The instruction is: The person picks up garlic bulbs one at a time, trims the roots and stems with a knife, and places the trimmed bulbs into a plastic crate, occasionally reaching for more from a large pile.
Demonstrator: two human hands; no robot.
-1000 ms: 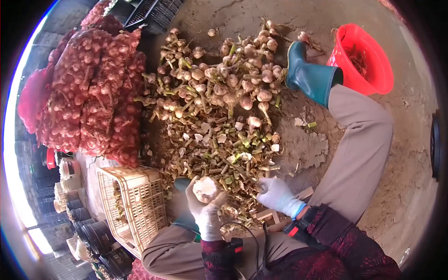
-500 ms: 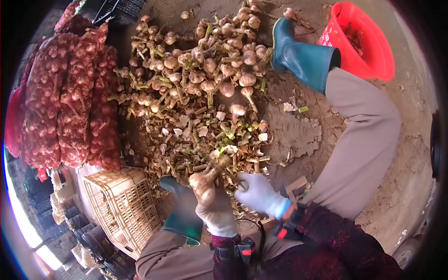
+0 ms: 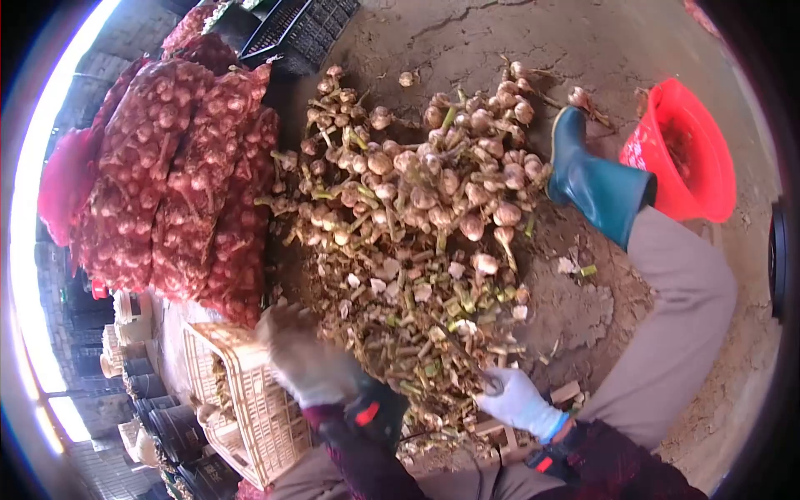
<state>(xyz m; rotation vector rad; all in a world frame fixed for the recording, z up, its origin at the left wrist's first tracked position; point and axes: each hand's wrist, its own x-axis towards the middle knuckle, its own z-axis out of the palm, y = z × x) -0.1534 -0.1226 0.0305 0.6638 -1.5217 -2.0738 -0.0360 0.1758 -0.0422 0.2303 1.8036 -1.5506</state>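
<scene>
My blurred left hand (image 3: 292, 354) hangs over the cream plastic lattice crate (image 3: 242, 400), grip unreadable. My white-gloved right hand (image 3: 517, 400), fingers curled, rests among cut garlic stalks (image 3: 417, 333).

A red bucket (image 3: 696, 158) stands on the dirt floor (image 3: 467, 33), and everything else lies to its left. Just beside it is a teal rubber boot (image 3: 596, 179), and past the boot a heap of untrimmed garlic bulbs (image 3: 433, 179) spreads over the floor. Farther left, red mesh sacks of garlic (image 3: 175, 175) are piled high, with a black crate (image 3: 304, 29) above them and dark pots (image 3: 162, 412) stacked far below.
</scene>
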